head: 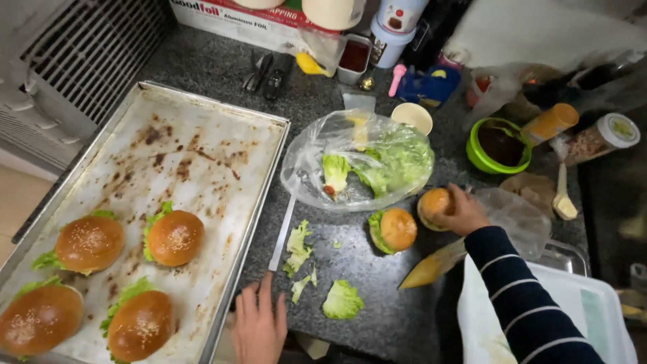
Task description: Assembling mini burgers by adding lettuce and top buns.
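My right hand (464, 214) in a striped dark sleeve grips a sesame bun (434, 205) on the dark counter. Just left of it sits an assembled burger (393, 230) with lettuce sticking out. My left hand (259, 325) rests flat at the counter's near edge, fingers apart, holding nothing, just below a long knife (284, 226) that lies beside the baking tray. A clear plastic bag of lettuce (364, 162) lies open behind the burger. Loose lettuce pieces (342, 300) are scattered on the counter between my hands.
A large stained metal baking tray (202, 155) on the left holds several lettuce burgers (174, 237) at its near end. Behind stand a green bowl (497, 148), sauce tub, jars, cups and a foil box. A white tray (593, 303) sits at right.
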